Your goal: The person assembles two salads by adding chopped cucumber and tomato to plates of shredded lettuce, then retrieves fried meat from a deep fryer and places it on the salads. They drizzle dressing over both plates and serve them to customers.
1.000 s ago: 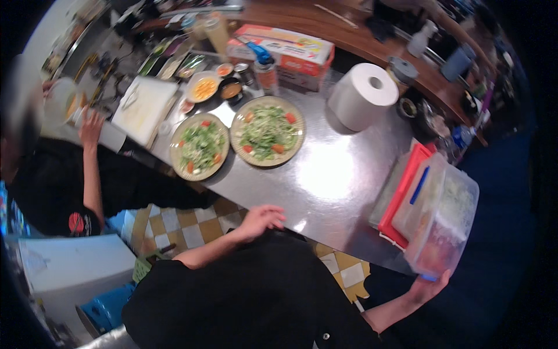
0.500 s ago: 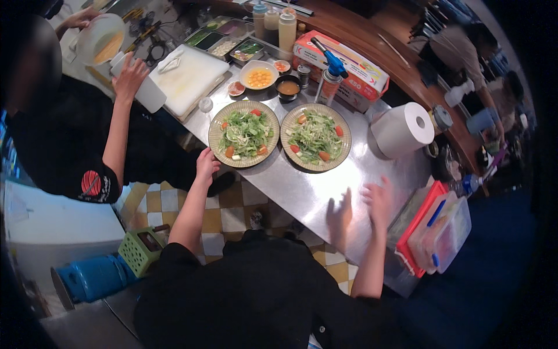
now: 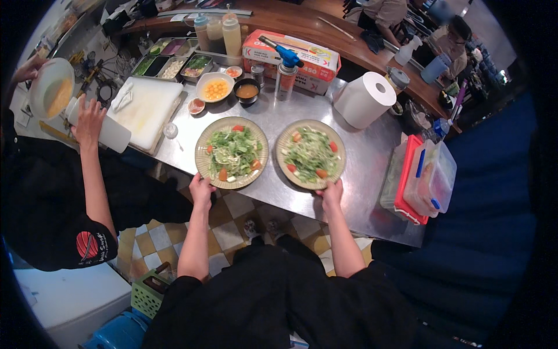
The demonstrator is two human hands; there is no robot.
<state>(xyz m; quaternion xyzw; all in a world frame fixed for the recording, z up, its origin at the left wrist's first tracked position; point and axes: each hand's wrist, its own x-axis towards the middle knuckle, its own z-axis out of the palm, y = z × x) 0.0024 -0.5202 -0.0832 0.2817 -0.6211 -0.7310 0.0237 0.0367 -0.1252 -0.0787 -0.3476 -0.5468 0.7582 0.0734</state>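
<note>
Two ribbed plates of green salad with tomato pieces stand side by side on the steel table. My left hand (image 3: pixel 201 191) grips the near rim of the left plate (image 3: pixel 201 129), its fingers curled at the edge. At the near right rim of the right plate (image 3: pixel 282 131), my right hand (image 3: pixel 331 195) is closed, thumb by the rim and fingers partly hidden beneath. A gap of bare steel lies between the plates. The left salad (image 3: pixel 232 152) and the right salad (image 3: pixel 312 152) are heaped in the middle of their plates.
Behind the plates are a bowl of yolks (image 3: pixel 215 78), a dark sauce bowl (image 3: pixel 247 101), a blue-topped torch (image 3: pixel 285 81) and a paper roll (image 3: pixel 363 104). Lidded tubs (image 3: pixel 427 180) stand right. At left, a co-worker's hand (image 3: pixel 88 123) holds a white bottle (image 3: pixel 110 135) near a cutting board (image 3: pixel 148 107).
My right hand has come from the open table at right to grip the right plate. The plates are now farther apart. The whole view has shifted.
</note>
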